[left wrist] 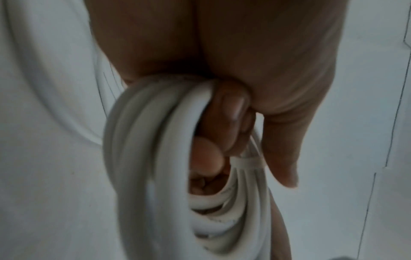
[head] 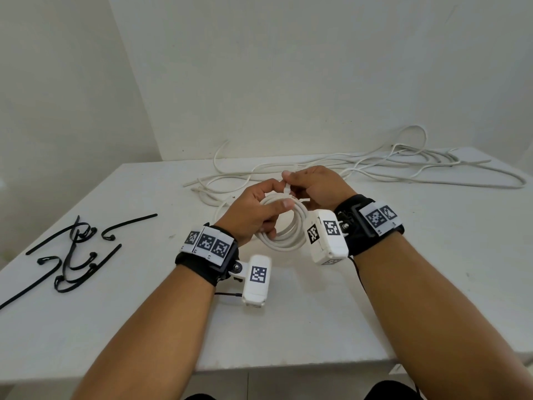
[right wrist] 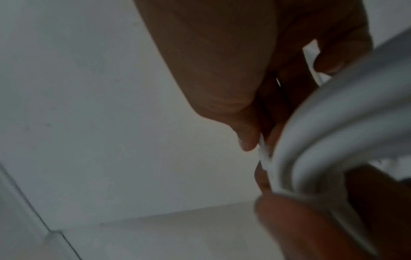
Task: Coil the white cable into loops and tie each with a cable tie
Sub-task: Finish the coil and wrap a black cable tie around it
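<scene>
Coiled white cable held above the table, near centre. Left hand curls round the coil; right hand pinches the white cable tie at its far side. Risk: loops could spring apart if the left grip slackens, or the tie slips out. Left wrist view alone shows the tie band wrapping the strands. Loose cable lies far right.

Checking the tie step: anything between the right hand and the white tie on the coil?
Nothing visible. The right hand already pinches the white cable tie at the top of the coil, which the left hand grips above the table. Loose cable and black ties lie apart.
</scene>
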Motion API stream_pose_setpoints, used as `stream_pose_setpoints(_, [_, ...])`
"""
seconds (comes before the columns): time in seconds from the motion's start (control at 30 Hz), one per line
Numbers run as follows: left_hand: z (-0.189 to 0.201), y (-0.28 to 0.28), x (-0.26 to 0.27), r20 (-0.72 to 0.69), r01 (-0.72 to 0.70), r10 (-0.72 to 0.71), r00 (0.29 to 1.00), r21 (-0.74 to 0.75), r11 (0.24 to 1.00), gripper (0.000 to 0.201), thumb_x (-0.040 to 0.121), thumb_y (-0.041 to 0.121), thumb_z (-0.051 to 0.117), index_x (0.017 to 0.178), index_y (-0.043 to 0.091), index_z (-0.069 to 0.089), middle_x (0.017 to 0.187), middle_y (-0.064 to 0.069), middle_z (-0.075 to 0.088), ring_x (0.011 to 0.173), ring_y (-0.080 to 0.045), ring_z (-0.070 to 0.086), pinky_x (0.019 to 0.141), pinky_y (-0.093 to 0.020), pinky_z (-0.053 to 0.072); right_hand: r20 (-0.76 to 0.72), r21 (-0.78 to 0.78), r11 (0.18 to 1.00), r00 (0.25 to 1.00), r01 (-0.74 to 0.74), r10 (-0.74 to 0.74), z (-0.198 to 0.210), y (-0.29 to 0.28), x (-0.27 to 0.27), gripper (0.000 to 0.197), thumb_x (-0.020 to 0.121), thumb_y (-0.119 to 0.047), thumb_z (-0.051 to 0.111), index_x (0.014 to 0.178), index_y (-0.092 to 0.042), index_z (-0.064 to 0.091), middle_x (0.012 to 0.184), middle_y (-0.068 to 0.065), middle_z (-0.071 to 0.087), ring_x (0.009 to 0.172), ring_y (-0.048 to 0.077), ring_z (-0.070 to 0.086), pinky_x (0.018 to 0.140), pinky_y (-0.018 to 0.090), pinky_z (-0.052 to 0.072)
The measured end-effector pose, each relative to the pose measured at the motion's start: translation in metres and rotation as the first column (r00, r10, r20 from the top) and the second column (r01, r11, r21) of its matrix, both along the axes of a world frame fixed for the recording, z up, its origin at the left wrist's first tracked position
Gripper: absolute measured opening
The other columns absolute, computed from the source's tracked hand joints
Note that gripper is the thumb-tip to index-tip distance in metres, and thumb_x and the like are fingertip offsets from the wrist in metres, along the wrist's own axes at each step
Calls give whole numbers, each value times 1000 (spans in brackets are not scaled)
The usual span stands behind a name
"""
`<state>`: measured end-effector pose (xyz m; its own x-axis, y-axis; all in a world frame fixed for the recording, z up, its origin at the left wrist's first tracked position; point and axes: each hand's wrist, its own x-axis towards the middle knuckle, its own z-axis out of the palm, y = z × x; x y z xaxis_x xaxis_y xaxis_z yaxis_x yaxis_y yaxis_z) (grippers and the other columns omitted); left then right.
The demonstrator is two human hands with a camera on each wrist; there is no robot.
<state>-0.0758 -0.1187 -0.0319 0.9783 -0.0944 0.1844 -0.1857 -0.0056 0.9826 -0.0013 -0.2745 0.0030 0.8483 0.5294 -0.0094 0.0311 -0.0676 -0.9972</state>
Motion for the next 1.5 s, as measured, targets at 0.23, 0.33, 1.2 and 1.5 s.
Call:
stream_pose_setpoints(0.23, [10,2,-6,-19,-40,41,999,14,999,10,98,15,56,89,17,59,53,2,27,40,-11,22,42,-23,38,20,44,998,999,48,-49,-2,11,1,28,96,-26,64,84,-2,73,61,3,63,52,14,59,54,23,51])
stream_pose_setpoints(0.33, [11,4,-10,-22,-52,52,998,17,999,11,99,15,55,88,17,57,53,1,25,41,-12,20,42,-23,37,21,41,998,998,51,-52,1,14,-2,28,96,-23,64,83,0,71,56,2,62,48,13,58,50,22,49])
stream_pose_setpoints(1.2, [55,271,-28,10,-572,701,713,587,573,22,99,18,45,118,18,55,87,-4,65,73,-20,55,68,-31,42,218,-761,629,852,-157,477,-14,254,-46,47,92,-36,66,131,-10,59,139,15,55,127,33,51,90,34,41])
stream_pose_setpoints(1.5, [32,331,31,25,-371,706,708,863,342,40,95,27,61,130,16,45,108,-7,70,98,-27,65,81,-34,47,179,-962,270,806,25,565,-49,267,-32,148,57,-98,47,154,-6,-18,163,19,-19,149,40,-17,120,60,1])
